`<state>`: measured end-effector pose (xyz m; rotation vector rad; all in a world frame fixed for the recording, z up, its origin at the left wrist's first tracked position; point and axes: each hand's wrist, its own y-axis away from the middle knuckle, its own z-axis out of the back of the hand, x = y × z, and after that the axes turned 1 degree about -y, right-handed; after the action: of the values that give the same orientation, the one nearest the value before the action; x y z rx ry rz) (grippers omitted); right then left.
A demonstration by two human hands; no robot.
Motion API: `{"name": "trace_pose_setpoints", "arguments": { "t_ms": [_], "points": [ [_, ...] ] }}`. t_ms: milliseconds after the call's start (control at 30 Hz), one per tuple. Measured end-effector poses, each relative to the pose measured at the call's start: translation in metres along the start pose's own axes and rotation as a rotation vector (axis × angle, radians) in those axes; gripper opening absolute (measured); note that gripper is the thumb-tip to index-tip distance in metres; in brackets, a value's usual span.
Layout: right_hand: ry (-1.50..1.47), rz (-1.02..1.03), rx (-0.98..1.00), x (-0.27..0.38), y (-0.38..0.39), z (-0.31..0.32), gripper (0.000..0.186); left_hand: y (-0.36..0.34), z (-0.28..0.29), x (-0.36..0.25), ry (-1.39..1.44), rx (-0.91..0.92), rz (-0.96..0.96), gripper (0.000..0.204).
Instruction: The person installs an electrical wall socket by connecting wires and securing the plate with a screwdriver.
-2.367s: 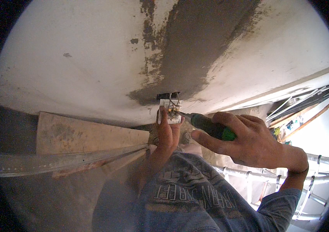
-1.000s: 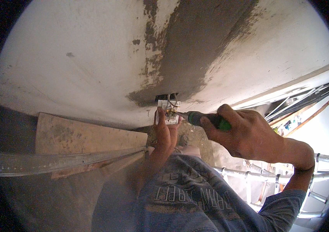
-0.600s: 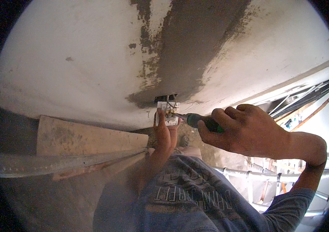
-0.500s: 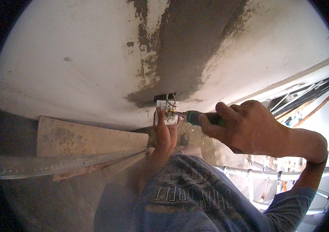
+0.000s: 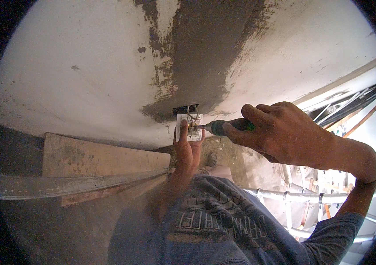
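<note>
My left hand grips a white electrical fitting, held with its back and brass terminals facing up. Wires loop out of a dark recessed box in the wall onto the fitting. My right hand is closed round a screwdriver with a black and green handle, its shaft reaching to the terminals at the fitting's middle. The exact contact of the tip is too small to make out.
The white wall has a dark band of rough plaster above the box. A board and a metal channel lie at left. At right are an aluminium ladder, dark pipes or cables and a wooden strip.
My right hand and forearm have moved up and a little right, turning round the screwdriver. My left hand still holds the fitting, which has shifted slightly left in the picture.
</note>
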<state>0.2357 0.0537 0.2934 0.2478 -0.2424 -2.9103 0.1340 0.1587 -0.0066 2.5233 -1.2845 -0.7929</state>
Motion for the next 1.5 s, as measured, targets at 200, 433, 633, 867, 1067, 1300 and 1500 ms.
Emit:
{"name": "trace_pose_setpoints", "arguments": {
  "t_ms": [200, 433, 633, 867, 1067, 1300, 1500],
  "points": [
    [0.014, 0.048, -0.062, 0.001, 0.001, -0.001, 0.034, 0.001, -0.001, 0.001, 0.013, 0.006, -0.005, 0.027],
    [-0.037, 0.001, -0.044, 0.001, 0.0, 0.002, 0.036, -0.001, 0.011, 0.001, 0.158, 0.076, 0.038, 0.026],
    [-0.059, -0.023, -0.006, 0.002, 0.003, 0.002, 0.037, -0.001, 0.007, 0.004, 0.049, 0.031, 0.017, 0.032],
    [-0.061, -0.011, -0.025, 0.001, 0.003, -0.002, 0.037, 0.002, 0.0, 0.001, 0.014, -0.007, 0.012, 0.035],
    [-0.077, -0.024, -0.056, 0.0, -0.001, -0.002, 0.035, 0.002, 0.002, -0.002, 0.138, 0.027, 0.043, 0.026],
    [-0.11, -0.049, -0.059, -0.003, -0.005, 0.005, 0.037, 0.0, 0.004, 0.0, 0.131, 0.037, 0.03, 0.023],
    [-0.175, -0.089, -0.035, -0.001, -0.008, 0.006, 0.038, 0.002, 0.0, -0.003, 0.123, 0.014, 0.023, 0.021]
  ]
}}
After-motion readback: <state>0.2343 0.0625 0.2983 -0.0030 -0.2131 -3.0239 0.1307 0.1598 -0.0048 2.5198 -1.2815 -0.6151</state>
